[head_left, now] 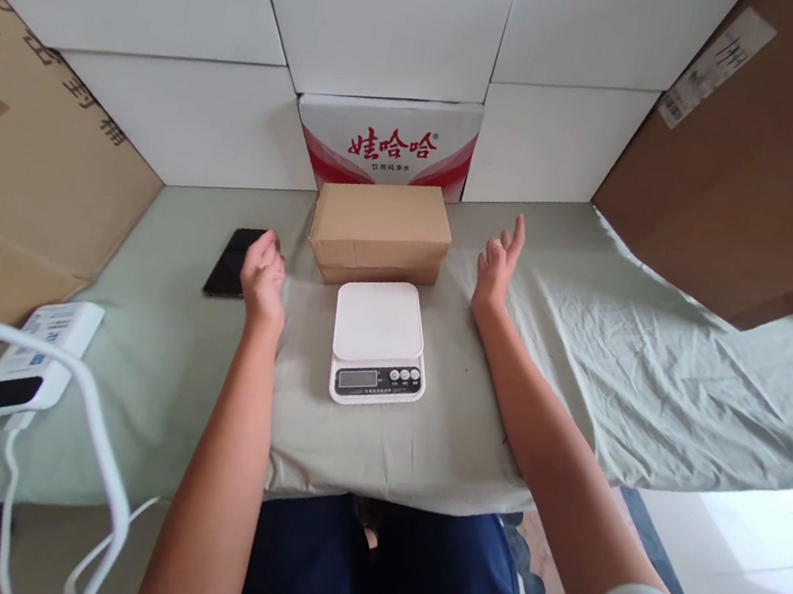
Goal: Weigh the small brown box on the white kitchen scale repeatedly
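Note:
A brown cardboard box (379, 229) lies on the cloth-covered table (163, 370), just behind a white digital kitchen scale (378, 340) with nothing on its platform. My left hand (264, 277) hovers to the left of the box, fingers loosely curled, holding nothing. To the right of the box my right hand (498, 265) is raised with its fingers spread, also holding nothing. Both hands flank the box without touching it.
A black phone (229, 262) lies left of my left hand. A white power bank (37, 359) with a white cable (93, 429) sits at the near left. A red-and-white printed carton (390, 142) stands behind the box. Large cardboard sheets lean at the left (14, 172) and right (770, 157).

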The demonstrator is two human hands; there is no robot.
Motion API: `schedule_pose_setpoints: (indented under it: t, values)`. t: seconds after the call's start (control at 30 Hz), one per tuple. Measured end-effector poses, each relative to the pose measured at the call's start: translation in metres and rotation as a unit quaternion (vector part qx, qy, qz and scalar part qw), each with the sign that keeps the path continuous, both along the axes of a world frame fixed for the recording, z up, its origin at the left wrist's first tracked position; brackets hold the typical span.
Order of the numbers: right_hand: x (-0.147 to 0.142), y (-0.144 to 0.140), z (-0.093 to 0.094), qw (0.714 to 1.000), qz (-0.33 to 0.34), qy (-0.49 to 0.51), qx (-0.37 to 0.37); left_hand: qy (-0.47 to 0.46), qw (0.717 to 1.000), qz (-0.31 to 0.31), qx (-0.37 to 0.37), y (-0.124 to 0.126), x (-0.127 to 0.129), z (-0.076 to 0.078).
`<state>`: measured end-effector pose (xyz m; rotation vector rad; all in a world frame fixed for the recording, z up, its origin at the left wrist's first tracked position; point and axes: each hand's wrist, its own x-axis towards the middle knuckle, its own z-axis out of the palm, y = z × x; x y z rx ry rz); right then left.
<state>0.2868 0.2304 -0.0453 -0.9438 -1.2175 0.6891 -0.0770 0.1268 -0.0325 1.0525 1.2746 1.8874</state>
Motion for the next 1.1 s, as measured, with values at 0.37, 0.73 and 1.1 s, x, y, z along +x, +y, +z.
schedule_pose_setpoints:
  t: [0.37,0.73,1.1]
  values:
    - [-0.046,-0.049,0.028,0.982,0.172,-0.072,-0.017,0.007,0.993,-0.112,-0.036,-0.005,0.042,0.008]
    - [-0.051,-0.064,0.051,0.982,0.131,-0.122,0.068,0.022,0.995,-0.099,0.013,-0.017,0.045,0.03]
    - [-0.012,-0.156,0.03,0.967,0.143,-0.188,0.092,0.061,0.997,-0.051,0.008,-0.158,0.058,0.011]
